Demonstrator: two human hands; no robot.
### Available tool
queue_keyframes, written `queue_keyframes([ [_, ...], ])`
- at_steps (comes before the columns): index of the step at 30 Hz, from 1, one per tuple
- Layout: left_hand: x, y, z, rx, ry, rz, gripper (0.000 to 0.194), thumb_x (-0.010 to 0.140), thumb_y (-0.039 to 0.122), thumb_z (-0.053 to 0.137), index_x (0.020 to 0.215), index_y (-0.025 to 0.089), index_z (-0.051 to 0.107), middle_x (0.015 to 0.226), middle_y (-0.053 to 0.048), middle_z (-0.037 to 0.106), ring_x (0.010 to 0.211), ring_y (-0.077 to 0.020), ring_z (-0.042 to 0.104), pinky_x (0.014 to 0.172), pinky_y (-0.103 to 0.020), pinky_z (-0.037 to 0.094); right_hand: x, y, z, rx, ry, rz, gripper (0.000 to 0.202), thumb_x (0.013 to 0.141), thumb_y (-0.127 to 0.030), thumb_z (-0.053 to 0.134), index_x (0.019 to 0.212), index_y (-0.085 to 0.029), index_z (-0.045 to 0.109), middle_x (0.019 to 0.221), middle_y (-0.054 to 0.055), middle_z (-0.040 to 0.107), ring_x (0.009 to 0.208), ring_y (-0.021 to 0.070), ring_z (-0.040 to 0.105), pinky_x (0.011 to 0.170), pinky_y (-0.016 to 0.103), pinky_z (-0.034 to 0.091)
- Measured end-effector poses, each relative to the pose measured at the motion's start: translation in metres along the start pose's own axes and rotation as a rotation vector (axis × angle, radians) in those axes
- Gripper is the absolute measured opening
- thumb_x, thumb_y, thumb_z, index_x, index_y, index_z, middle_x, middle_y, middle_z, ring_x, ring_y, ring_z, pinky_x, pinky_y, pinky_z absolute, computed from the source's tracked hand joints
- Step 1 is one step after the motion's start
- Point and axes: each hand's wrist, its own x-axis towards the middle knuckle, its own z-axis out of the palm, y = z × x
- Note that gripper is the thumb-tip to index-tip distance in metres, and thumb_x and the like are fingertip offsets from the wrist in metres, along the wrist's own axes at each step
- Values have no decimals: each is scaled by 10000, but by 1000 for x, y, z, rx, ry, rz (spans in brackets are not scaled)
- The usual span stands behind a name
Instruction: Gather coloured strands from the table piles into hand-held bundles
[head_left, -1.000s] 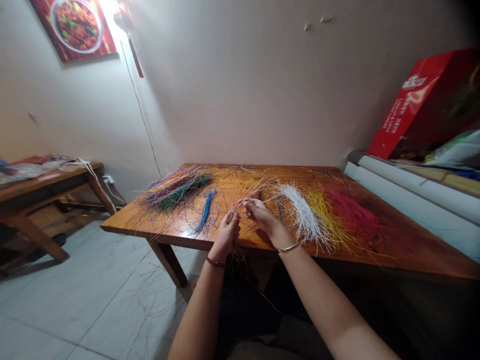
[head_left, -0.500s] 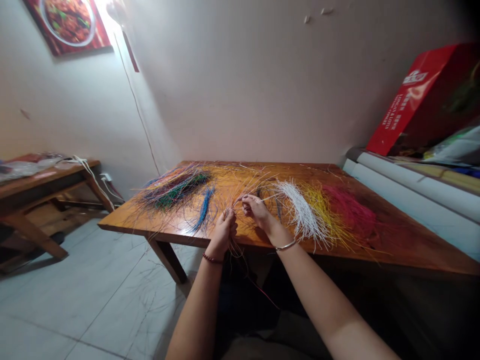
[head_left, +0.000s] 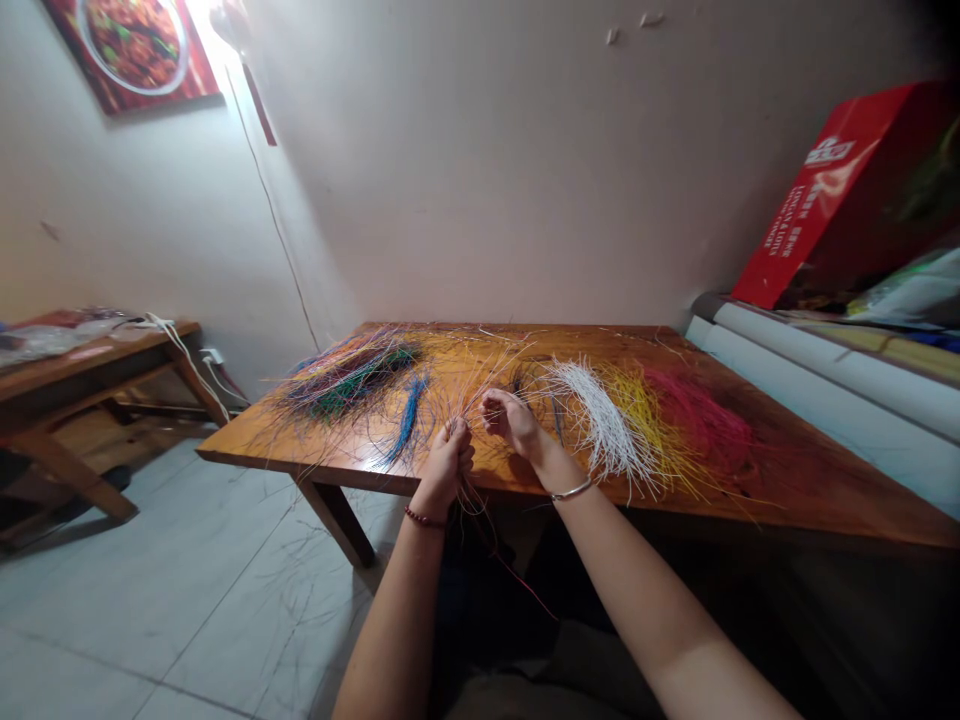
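My left hand (head_left: 451, 455) is closed around a bundle of thin strands (head_left: 469, 390) that fan out above the fist and hang in loops below it. Just to the right, my right hand (head_left: 511, 420) has its fingers curled beside the fanned strands; whether a strand lies between the fingertips is too small to tell. A blue bundle (head_left: 407, 420) lies left of my hands on the wooden table (head_left: 480, 350). To the right are a white bundle (head_left: 607, 425), a yellow bundle (head_left: 656, 430) and a pink bundle (head_left: 705, 420).
A multicoloured pile with green strands (head_left: 356, 385) covers the table's left part. Large rolls (head_left: 825, 345) and a red box (head_left: 832, 190) stand at the right. Another table (head_left: 97, 350) with plastic bags and a white cable is at the far left.
My right hand has shifted slightly left and its fingers look looser near the fanned strands. My left hand keeps its hold in the same place.
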Motion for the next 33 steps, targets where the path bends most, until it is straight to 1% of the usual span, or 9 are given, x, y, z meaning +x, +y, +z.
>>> queue_keyframes([
  [3, 0, -1, -1, 11, -7, -4, 401, 683, 431, 663, 690, 187, 345, 532, 94, 236, 363, -8, 184, 335, -145, 84, -1, -3, 3, -27, 60, -41, 213, 688, -392, 633, 726, -192, 571, 732, 4, 586, 581, 88, 502, 487, 186, 393],
  [5, 1, -1, -1, 17, -6, -4, 394, 688, 433, 658, 698, 187, 350, 534, 94, 245, 363, -8, 187, 334, -144, 89, 0, -4, 3, -1, 86, -59, 230, 659, -373, 679, 755, -189, 580, 762, 2, 595, 564, 71, 494, 473, 171, 389],
  [9, 1, -2, -2, 24, -12, 2, 390, 696, 432, 650, 698, 187, 347, 536, 94, 241, 364, -9, 185, 333, -144, 92, 1, -6, -1, 131, 117, -34, 268, 618, -290, 738, 821, -204, 585, 714, -33, 566, 504, 36, 447, 437, 139, 363],
  [13, 0, -2, -2, 37, -22, 10, 383, 718, 430, 630, 694, 191, 331, 538, 93, 227, 368, -13, 174, 332, -147, 89, 1, -7, -3, 197, 85, -7, 292, 622, -244, 731, 878, -198, 599, 625, -62, 488, 466, 24, 407, 414, 133, 347],
  [16, 0, -1, -2, 38, -18, 3, 391, 715, 436, 630, 693, 194, 324, 539, 94, 222, 370, -15, 166, 332, -147, 92, 0, -10, -1, 167, 79, -7, 284, 619, -250, 730, 868, -193, 606, 649, -58, 503, 440, 17, 377, 389, 143, 325],
  [22, 0, 0, -1, 45, -26, 0, 404, 707, 448, 633, 687, 194, 320, 539, 94, 221, 372, -15, 163, 335, -149, 88, -1, -11, 1, 131, 108, -5, 281, 600, -255, 748, 843, -189, 623, 639, -57, 519, 441, 18, 374, 392, 151, 313],
  [26, -1, 0, 0, 46, -25, 1, 401, 712, 446, 628, 689, 195, 318, 539, 94, 215, 372, -16, 156, 335, -152, 84, 0, -8, -3, 132, 86, -22, 276, 613, -254, 749, 861, -192, 645, 702, -44, 560, 447, 11, 374, 407, 151, 329],
  [30, 0, 0, 0, 45, -30, 8, 386, 729, 437, 615, 690, 195, 317, 542, 93, 210, 374, -17, 156, 338, -155, 80, 0, -7, -4, 154, 49, -44, 292, 606, -237, 757, 878, -191, 662, 832, -15, 609, 463, 3, 388, 418, 145, 344],
  [33, 0, 0, -1, 50, -30, 6, 383, 732, 434, 612, 688, 195, 316, 542, 92, 209, 374, -17, 159, 339, -156, 80, 0, -8, -4, 160, 60, -29, 295, 598, -230, 765, 875, -199, 668, 858, -12, 619, 468, 1, 399, 409, 136, 339],
])
